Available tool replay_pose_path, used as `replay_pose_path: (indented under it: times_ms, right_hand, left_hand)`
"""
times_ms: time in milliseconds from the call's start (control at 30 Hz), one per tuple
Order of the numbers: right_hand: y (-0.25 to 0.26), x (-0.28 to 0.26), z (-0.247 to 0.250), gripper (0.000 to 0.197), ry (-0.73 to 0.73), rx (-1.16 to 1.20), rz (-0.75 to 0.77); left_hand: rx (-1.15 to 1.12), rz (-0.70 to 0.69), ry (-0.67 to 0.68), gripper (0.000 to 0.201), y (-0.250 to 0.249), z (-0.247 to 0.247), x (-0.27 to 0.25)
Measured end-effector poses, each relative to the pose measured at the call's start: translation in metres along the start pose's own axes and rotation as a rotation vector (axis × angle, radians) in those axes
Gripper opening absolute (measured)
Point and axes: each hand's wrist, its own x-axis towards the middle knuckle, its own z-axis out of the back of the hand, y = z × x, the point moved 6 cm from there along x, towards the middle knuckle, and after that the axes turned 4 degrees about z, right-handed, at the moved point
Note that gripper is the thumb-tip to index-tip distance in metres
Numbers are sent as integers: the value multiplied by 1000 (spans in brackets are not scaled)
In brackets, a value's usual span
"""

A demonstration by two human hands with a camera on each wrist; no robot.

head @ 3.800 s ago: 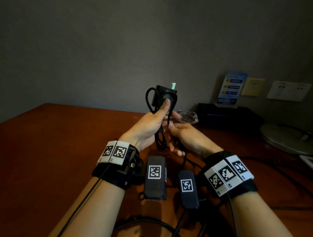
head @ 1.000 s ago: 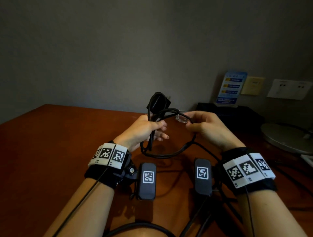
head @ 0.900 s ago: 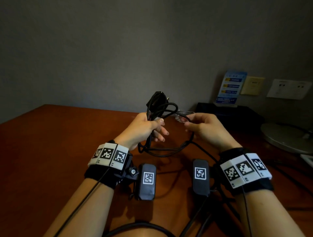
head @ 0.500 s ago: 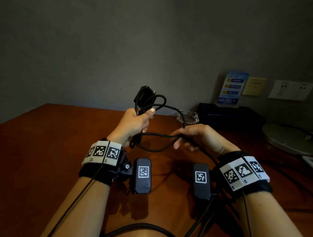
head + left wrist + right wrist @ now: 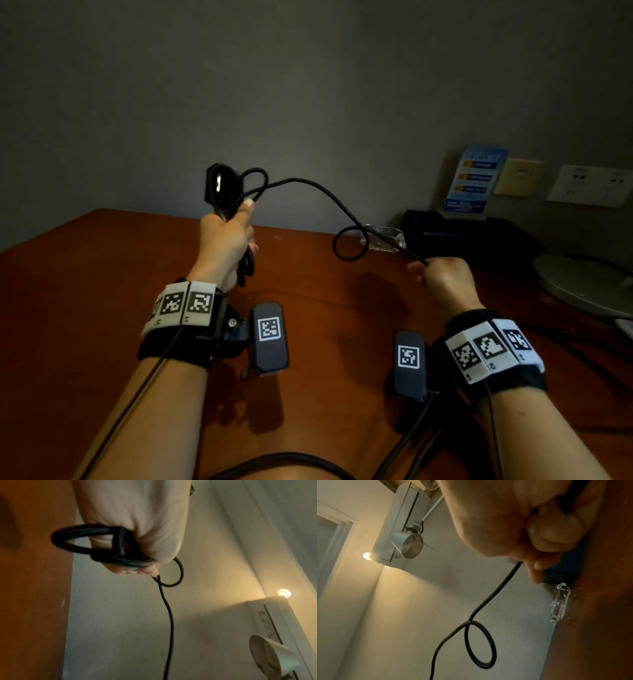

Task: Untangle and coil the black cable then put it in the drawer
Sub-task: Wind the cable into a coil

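— Held aloft over the brown desk (image 5: 85,308): black cable (image 5: 318,186), stretched between two hands. Bundled loops and plug (image 5: 219,185) clenched in the left hand (image 5: 224,246), fingers curled tight round the strands; free run pinched in the right hand (image 5: 445,281), fingers closed on it.

— Changed since half a second back?

— Hands now pulled well apart, where before close together with one wide slack loop between. Cable drawn out into a long arc, with one small kink loop (image 5: 349,243) left near the right hand.

— Meaning for the job?

— Likely untangling nearly done, coiling not yet resumed; kink probably needing a twist out first.

— Surroundings?

— Glass dish (image 5: 383,238) on the desk just behind the kink, black box (image 5: 469,236) beside it against the wall, blue card (image 5: 476,178) standing on the box, wall sockets (image 5: 589,185) further right. No drawer in sight; nothing seen blocking the cable itself.
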Motion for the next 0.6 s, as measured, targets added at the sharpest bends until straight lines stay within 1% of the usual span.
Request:
replay_pose_path:
  times_ms: [100, 133, 200, 233, 267, 300, 333, 367, 400, 500, 600]
  right_hand:
    - [3, 0, 4, 32, -21, 22, -19]
    - [5, 0, 6, 30, -36, 21, -18]
    - [8, -5, 10, 34, -78, 2, -25]
    - [9, -7, 11, 35, -100, -10, -15]
    - [11, -10, 10, 33, -109, -22, -4]
    - [11, -11, 9, 30, -111, -33, -3]
    - [10, -11, 7, 29, -106, -45, 3]
    - [10, -12, 5, 29, -83, -68, 9]
    - [11, -12, 1, 28, -44, -100, 24]
    - [21, -18, -14, 29, 119, -189, 141]
    - [39, -33, -27, 41, 281, -138, 285]
  left_hand:
    - [-153, 48, -185, 15, 2, 19, 7]
    - [-183, 59, -242, 20, 2, 26, 8]
    - [-205, 79, -329, 37, 3, 36, 9]
    - [-210, 76, -360, 42, 3, 39, 9]
    - [-211, 71, -369, 42, 2, 39, 7]
    - [-207, 67, -354, 39, 1, 38, 7]
    - [-206, 56, -311, 30, 0, 34, 7]
    - [-201, 46, -249, 19, -3, 28, 6]
    - [-197, 35, -183, 15, -5, 21, 5]
    - [-98, -6, -33, 26, -14, -3, -3]
    - [17, -47, 48, 30, -18, -26, -13]
